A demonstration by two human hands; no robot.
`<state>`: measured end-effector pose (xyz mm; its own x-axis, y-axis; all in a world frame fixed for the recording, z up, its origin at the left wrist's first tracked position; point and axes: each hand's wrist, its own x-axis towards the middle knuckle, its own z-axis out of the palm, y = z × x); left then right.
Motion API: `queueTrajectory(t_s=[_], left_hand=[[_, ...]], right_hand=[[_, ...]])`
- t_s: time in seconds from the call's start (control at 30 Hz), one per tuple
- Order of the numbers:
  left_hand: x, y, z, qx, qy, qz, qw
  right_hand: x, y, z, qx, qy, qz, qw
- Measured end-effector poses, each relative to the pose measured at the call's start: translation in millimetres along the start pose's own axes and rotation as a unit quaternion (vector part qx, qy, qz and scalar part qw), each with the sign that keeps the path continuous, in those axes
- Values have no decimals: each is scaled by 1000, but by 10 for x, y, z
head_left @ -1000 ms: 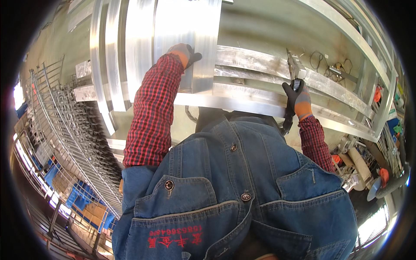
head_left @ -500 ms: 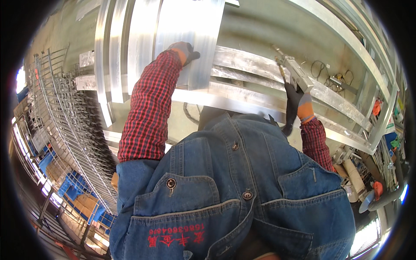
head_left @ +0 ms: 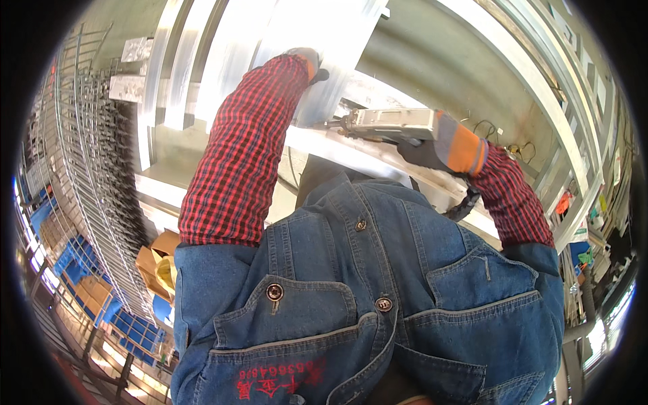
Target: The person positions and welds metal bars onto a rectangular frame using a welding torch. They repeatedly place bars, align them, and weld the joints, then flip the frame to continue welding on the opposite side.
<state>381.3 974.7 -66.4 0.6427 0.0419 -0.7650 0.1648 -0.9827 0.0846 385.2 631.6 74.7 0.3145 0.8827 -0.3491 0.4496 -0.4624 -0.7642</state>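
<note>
My left hand [head_left: 308,62], in an orange and grey glove, rests on a wide, shiny metal panel [head_left: 337,40]. The thumb sticks out to the side, while the other fingers are partly hidden behind the back of the hand; it looks open and holds nothing that I can see. In my right hand [head_left: 439,152], gloved alike and closed, is a welding gun [head_left: 395,123] with a boxy silver body and a narrow nozzle. That nozzle points left at the panel's near edge, close to a metal bar [head_left: 364,150]. A black cable [head_left: 466,204] hangs below my right wrist.
Long metal strips [head_left: 185,67] lie left of the panel. Metal rails and a frame [head_left: 570,142] curve along the right. Racks of thin metal rods [head_left: 81,148] and an opened cardboard box [head_left: 158,266] stand at the left. Thin cables [head_left: 520,152] lie on the floor.
My right hand has swung the welding gun leftward, turning its nozzle from pointing away to pointing left, near the panel. My left hand has shifted slightly right and away, still on the panel.
</note>
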Motion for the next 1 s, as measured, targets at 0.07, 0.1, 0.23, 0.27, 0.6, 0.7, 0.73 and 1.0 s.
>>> queueTrajectory(t_s=[0.07,0.1,0.23,0.27,0.6,0.7,0.73,1.0], left_hand=[[4,-4,23,-33,15,8,999],[9,3,37,-36,18,-1,999],[19,-17,60,-40,3,-11,999],[16,-25,70,-41,-7,-12,999],[6,-7,25,-32,-25,-18,999],[5,-11,20,-30,-28,-16,999],[10,-14,21,-29,-29,-18,999],[19,-10,46,-42,12,-18,999]], right_hand=[[213,192,169,-1,-35,31,999],[291,277,235,-25,-70,77,994],[452,529,357,7,-101,92,991],[480,556,384,-4,-97,70,993],[561,549,408,-25,-115,45,992],[554,515,401,-16,-113,53,992],[551,509,405,-11,-111,56,992],[564,600,486,-28,-108,30,993]])
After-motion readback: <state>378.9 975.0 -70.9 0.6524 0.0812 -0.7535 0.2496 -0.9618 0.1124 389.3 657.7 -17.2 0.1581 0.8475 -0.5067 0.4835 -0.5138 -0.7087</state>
